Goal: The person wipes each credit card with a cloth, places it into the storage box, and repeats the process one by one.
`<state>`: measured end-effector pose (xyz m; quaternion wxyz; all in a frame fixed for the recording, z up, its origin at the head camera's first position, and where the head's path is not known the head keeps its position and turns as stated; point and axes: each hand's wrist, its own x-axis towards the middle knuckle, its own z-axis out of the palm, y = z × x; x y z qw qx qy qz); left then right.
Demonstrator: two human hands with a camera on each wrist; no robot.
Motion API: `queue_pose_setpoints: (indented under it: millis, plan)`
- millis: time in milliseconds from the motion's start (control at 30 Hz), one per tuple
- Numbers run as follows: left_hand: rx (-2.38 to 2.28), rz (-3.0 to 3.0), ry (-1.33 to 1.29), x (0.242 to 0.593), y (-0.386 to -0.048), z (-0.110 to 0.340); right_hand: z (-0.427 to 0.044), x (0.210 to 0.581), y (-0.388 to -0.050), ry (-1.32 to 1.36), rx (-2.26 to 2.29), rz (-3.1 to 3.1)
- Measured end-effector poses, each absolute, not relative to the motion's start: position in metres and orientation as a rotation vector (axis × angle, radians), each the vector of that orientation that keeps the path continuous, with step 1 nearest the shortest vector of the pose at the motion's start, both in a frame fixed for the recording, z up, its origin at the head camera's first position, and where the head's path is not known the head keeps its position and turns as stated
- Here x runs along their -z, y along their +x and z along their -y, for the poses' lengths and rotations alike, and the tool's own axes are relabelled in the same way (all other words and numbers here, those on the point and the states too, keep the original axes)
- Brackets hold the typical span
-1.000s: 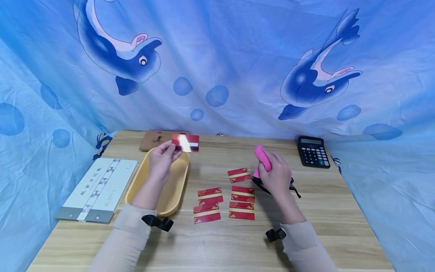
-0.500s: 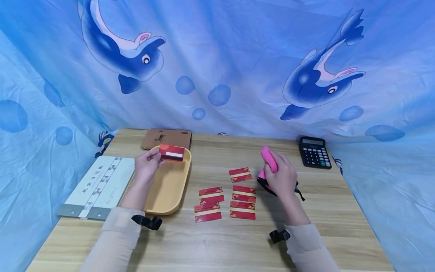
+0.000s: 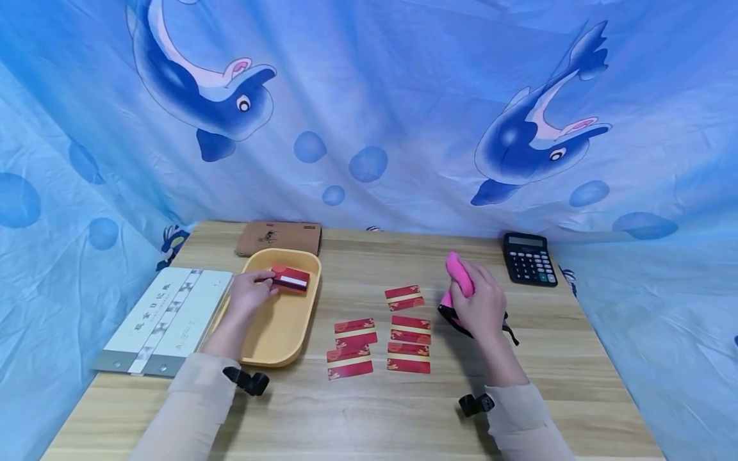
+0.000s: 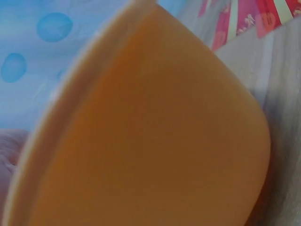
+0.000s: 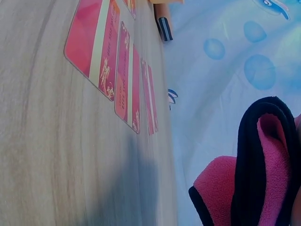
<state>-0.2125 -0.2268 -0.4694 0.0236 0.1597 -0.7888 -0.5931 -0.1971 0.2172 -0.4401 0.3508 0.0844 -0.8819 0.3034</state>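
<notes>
My left hand (image 3: 252,293) pinches a red card (image 3: 291,280) with a white strip and a dark stripe, inside the yellow tray (image 3: 277,339). The tray's outer wall (image 4: 160,122) fills most of the left wrist view, with only a sliver of the hand at the left edge. On the right, my right hand (image 3: 480,301) grips a bunched pink cloth with black edging (image 3: 459,274); its folds show in the right wrist view as pink cloth (image 5: 273,169). Between the hands, several red cards with a cream band (image 3: 409,357) lie flat on the table.
A white ledger book (image 3: 167,320) lies left of the tray. Behind the tray is a brown wallet-like case (image 3: 279,238). A black calculator (image 3: 530,258) sits at the back right of the wooden table (image 3: 357,422). A blue dolphin-print curtain (image 3: 369,96) hangs behind.
My left hand has brought the red card left and down, from above the tray's far end into the tray. The right hand, still holding the cloth, has shifted slightly right.
</notes>
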Motion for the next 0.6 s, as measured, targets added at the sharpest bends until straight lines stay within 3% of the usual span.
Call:
queue_pose_setpoints:
  millis: [300, 600]
  plan:
    - [1.504, 2.768, 0.435, 0.4761, -0.2166, 0.2234, -0.2216, 0.4432, -0.1999, 0.251, -0.778, 2.247]
    - [1.532, 2.811, 0.404, 0.4701, -0.2132, 0.2213, -0.2233, 0.4456, -0.1959, 0.239, -0.794, 2.287]
